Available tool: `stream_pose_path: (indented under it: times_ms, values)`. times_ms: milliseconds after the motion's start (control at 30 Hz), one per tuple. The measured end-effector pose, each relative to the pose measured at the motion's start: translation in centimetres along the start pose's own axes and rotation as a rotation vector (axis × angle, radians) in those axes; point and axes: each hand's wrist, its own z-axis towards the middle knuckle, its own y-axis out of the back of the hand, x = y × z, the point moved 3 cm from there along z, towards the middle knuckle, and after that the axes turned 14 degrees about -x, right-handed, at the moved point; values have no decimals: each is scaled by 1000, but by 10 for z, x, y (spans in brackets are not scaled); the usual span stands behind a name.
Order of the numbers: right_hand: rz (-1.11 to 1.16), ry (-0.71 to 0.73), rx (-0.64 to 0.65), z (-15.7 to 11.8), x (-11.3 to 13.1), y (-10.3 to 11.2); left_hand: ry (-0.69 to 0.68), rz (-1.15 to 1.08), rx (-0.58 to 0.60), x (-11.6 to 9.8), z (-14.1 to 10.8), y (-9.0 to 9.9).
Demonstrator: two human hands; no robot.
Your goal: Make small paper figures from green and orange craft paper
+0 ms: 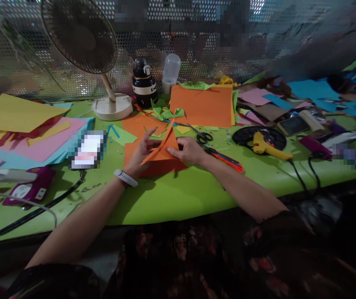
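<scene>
Lime-green tabletop (171,199); orange folded paper (162,151) between the hands; yellow glue gun (266,147) right of the right hand (192,150); white wristband (125,178).

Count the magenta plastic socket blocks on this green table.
2. One magenta socket block is at the left, nearer the person than the lit phone; the other block is right of the yellow glue gun. Others may be hidden.

single head-worn view, looking forward and down from above the near edge of the green desk (171,199), forearms and lap at the bottom, both hands near the middle, perforated screen (196,41) across the far side, no second view sharing the scene
</scene>
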Motion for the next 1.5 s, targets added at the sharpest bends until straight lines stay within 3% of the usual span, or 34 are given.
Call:
stream_pose_path:
  times_ms: [100, 233, 300, 400, 467, 567, 667, 767, 833, 967, 1033, 1167, 1233, 1333, 1500]
  values:
    - [-102, 130, -122, 1, 0, 3, -30, 26, -33, 0, 11, 7]
    - [-165, 159, -189, 3, -3, 5, 161, 52, 41, 3, 16, 11]
    - [-112, 92, -212, 4, -6, 5, 210, 134, 164, 4, 13, 10]
    - [121, -119, -216, 5, -12, 3, 223, 217, 293, 2, 9, 9]
    - [347, -260, -193, 5, -16, -1, 213, 218, 268, -1, 10, 10]
    - [597, -427, -145, 7, -19, -6, 195, 145, 133, -4, 16, 14]
    - [656, -540, -157, 9, -21, -8, 105, -12, -28, -6, 23, 17]
    - [659, -540, -178, 9, -21, -9, 29, -94, -115, -3, 24, 16]
    - [654, -490, -171, 7, -20, -12, 33, -45, -88, 0, 22, 14]
    - [582, -433, -142, 5, -16, -14, 33, 164, 79, 4, 15, 8]
    - [547, -451, -82, 11, -13, -7, -1, 179, 76, 3, 14, 9]
    - [290, -533, 38, 32, -19, 35, 20, 173, -37, 2, 15, 11]
    - [-128, -471, -18, 41, -29, 65, 45, 206, -66, 2, 15, 10]
    - [-788, -391, 95, 41, -44, 92, 59, 221, -67, 4, 14, 9]
    - [-922, -429, 224, 31, -53, 93, 47, 171, -77, 8, 15, 10]
